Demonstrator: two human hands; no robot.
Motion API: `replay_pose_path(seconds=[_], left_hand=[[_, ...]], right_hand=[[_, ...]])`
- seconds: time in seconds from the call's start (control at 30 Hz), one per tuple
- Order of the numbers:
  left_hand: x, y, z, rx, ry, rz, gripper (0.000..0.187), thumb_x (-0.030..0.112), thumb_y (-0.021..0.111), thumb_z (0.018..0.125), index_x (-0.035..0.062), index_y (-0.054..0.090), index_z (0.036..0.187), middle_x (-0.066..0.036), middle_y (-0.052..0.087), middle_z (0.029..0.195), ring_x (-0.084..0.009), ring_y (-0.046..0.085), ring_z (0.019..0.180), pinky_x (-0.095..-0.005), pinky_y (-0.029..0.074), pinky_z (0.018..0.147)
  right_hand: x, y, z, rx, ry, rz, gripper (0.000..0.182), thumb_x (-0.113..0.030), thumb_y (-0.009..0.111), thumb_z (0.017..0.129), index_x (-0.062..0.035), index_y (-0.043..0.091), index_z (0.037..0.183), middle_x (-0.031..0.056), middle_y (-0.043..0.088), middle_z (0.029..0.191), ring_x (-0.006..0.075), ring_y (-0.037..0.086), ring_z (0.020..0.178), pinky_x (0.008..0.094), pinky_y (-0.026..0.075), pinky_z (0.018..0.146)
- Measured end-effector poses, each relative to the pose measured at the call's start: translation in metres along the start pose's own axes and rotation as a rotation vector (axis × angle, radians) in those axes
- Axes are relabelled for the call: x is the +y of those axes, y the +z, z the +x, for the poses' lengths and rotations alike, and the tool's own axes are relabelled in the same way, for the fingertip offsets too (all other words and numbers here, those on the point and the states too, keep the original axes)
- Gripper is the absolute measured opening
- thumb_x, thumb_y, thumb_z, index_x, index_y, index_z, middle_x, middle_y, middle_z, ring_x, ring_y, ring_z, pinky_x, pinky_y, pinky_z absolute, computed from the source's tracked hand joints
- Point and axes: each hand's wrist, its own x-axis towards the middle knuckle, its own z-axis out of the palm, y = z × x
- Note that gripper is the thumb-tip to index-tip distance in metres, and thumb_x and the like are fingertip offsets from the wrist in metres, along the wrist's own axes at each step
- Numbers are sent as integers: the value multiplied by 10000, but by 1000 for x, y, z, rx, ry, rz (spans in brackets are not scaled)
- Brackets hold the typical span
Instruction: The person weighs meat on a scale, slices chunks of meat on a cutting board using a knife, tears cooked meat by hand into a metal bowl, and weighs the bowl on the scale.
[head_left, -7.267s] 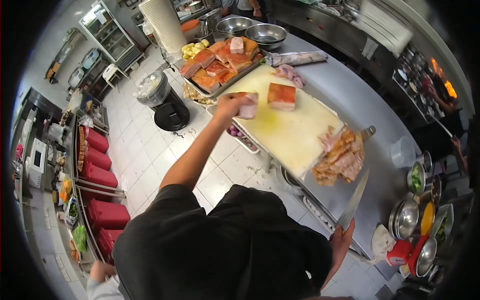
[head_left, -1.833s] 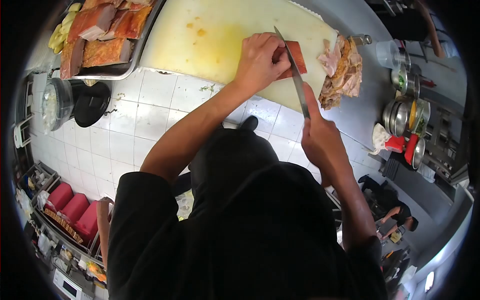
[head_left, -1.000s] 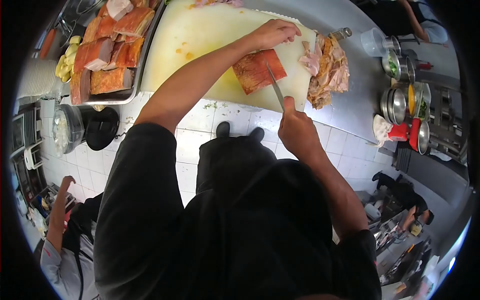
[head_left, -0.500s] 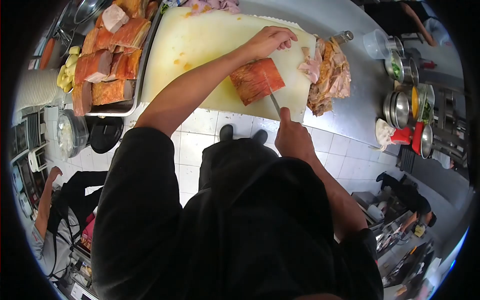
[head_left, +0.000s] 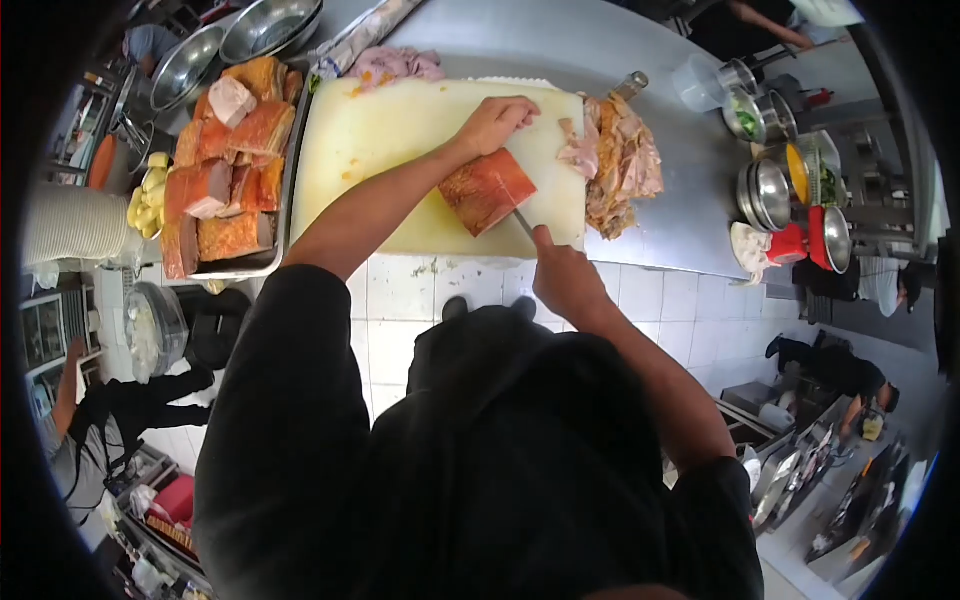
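Observation:
A block of roasted meat with reddish-brown skin (head_left: 487, 192) lies on a pale cutting board (head_left: 390, 140). My right hand (head_left: 570, 279) grips a knife (head_left: 524, 224), its blade at the near right side of the block. A thin line crosses the skin ahead of the blade; how deep the blade sits is hidden. Just beyond the block is my left hand (head_left: 502, 122), its fingers curled in, with nothing visible in them. Right of it, a pale slice of meat (head_left: 578, 148) and a heap of browned meat (head_left: 622, 170) lie at the board's right edge.
At left, a metal tray (head_left: 288, 215) holds several roasted meat blocks (head_left: 235, 235). A pink cloth (head_left: 398, 65) and a foil-like roll (head_left: 365, 38) lie behind the board. Metal bowls (head_left: 768, 195) stand at the counter's right end. Other people work at the sides.
The view has shifted, so the board, meat and hands appear further left and lower in the picture. My right hand keeps the knife at the block; my left hand stays curled beyond it.

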Motion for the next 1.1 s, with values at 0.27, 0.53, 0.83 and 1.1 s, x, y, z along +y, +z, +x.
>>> replay_pose_path(seconds=[0.27,0.53,0.83,1.1], left_hand=[[-6,1,-1,-13,39,125,386,246,367,904,12,639,1047,-124,663,865,-221,634,806,-315,492,790],[64,-11,-33,351,181,510,396,265,627,764,40,613,1089,-145,598,1058,-292,550,1048,-399,413,918],[69,38,-157,404,191,906,658,228,770,635,41,471,1190,-185,424,1250,-379,425,1151,-484,337,973],[42,-17,-145,587,96,1049,637,333,769,688,61,486,1190,-186,437,1251,-374,421,1149,-474,341,965]], right_hand=[[9,15,7,4,-3,38,262,-21,456,813,-23,397,1068,280,636,810,458,645,778,528,522,682],[7,15,6,22,-13,14,254,-24,441,823,-9,405,1074,296,633,907,468,624,895,528,493,800],[4,8,4,9,3,39,287,-31,447,824,-13,404,1107,301,627,923,463,621,900,529,487,797],[46,29,-89,-51,86,12,364,-3,441,804,-40,391,1163,277,627,812,472,609,819,555,474,726]])
